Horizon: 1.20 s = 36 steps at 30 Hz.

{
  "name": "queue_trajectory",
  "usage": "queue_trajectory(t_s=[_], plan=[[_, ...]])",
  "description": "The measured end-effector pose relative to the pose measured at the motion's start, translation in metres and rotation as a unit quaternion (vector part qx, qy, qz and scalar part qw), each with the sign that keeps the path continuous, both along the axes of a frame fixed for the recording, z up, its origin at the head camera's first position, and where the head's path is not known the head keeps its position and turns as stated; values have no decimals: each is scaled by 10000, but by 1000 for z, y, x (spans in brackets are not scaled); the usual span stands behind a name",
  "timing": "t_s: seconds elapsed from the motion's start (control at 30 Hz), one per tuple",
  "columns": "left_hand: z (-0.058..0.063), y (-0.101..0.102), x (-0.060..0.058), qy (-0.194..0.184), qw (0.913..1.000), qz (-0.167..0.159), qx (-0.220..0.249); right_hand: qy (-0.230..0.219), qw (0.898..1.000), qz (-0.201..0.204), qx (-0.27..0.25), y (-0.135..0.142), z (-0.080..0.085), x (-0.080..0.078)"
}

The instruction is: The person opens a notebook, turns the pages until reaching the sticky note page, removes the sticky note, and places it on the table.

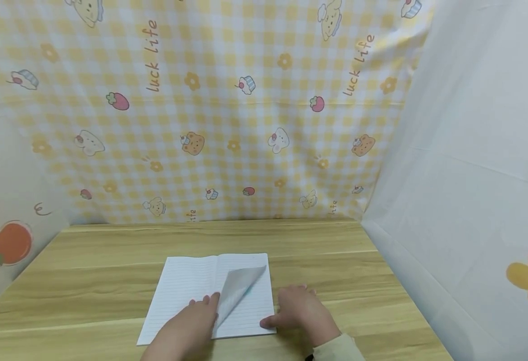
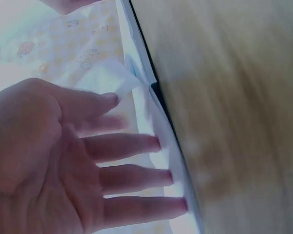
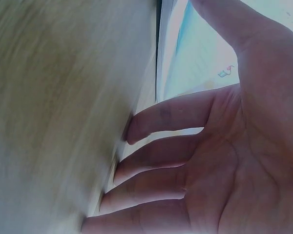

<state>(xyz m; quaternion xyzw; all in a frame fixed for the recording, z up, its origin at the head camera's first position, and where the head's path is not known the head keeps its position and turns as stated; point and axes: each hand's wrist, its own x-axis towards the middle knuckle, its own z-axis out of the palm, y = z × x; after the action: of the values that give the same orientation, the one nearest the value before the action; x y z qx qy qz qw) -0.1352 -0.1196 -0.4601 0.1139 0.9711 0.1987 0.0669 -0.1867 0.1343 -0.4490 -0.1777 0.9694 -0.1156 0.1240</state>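
Note:
An open lined notebook [image 1: 176,296] lies flat on the wood-grain table. One page [image 1: 239,283] lifts from its right half, its lower part folded over toward the spine. At that page's near edge is my left hand [image 1: 187,323]; in the left wrist view its thumb and index finger pinch the paper [image 2: 126,87], while the other fingers [image 2: 132,176] stretch out over the left half. My right hand [image 1: 302,311] is at the notebook's lower right corner, thumb on the paper. Its other fingers [image 3: 151,161] reach straight to the tabletop beside the notebook.
The wooden table [image 1: 336,260] extends around the notebook on all sides. Behind it hangs a yellow checked cloth [image 1: 219,115] with cartoon prints. White cloth walls [image 1: 471,150] close in the right and left sides.

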Motion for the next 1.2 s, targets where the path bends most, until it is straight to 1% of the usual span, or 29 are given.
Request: queue_trajectory(t_s=[0.1,0.17,0.2,0.23,0.27,0.3,0.37,0.4,0.43,0.53,0.57,0.63,0.67,0.77,0.83,0.9,0.97,1.0,1.13,1.2], plan=[[0,2,-1,492,9984,205,-197,13,10000,4,56,0,-1,0],[0,4,-1,954,9934,256,-585,21,10000,14,86,0,-1,-1],[0,4,-1,1251,9878,163,-911,17,9999,23,96,0,-1,-1],[1,4,-1,1567,9790,12,-1303,11,9999,28,105,0,-2,-1],[3,4,0,1870,9672,-166,-1713,12,9999,26,134,0,-2,-1],[4,4,0,2134,9545,-326,-2057,4,9999,15,149,0,-1,-1],[8,5,2,2606,9262,-648,-2648,-18,9999,-18,162,0,-1,-1],[10,6,4,2709,9172,-715,-2832,-35,9999,-40,156,0,0,0],[12,7,5,2706,9142,-688,-2937,-38,9999,-51,153,0,0,0],[16,10,9,2606,9176,-312,-2984,-48,9999,-49,136,0,1,0],[17,10,10,2508,9224,-167,-2934,-61,9999,-59,130,0,2,0],[18,10,12,2170,9358,92,-2777,-68,9999,-52,142,0,2,0],[17,10,12,1912,9454,169,-2634,-77,9998,-56,160,0,1,0],[13,9,11,944,9732,314,-2071,-111,9998,-74,145,0,0,0],[10,8,9,327,9845,373,-1681,-112,9998,-57,143,0,0,0],[7,6,7,-124,9903,392,-1329,-109,9999,-46,121,-1,0,0],[6,5,5,-409,9930,353,-1050,-92,9999,-46,105,-1,0,0],[5,4,4,-477,9943,314,-901,-82,9999,-51,105,-1,1,1],[3,3,2,-486,9975,177,-487,-33,10000,-44,64,-1,2,2],[2,5,1,-465,9980,160,-405,-11,10000,-17,60,-1,2,3]])
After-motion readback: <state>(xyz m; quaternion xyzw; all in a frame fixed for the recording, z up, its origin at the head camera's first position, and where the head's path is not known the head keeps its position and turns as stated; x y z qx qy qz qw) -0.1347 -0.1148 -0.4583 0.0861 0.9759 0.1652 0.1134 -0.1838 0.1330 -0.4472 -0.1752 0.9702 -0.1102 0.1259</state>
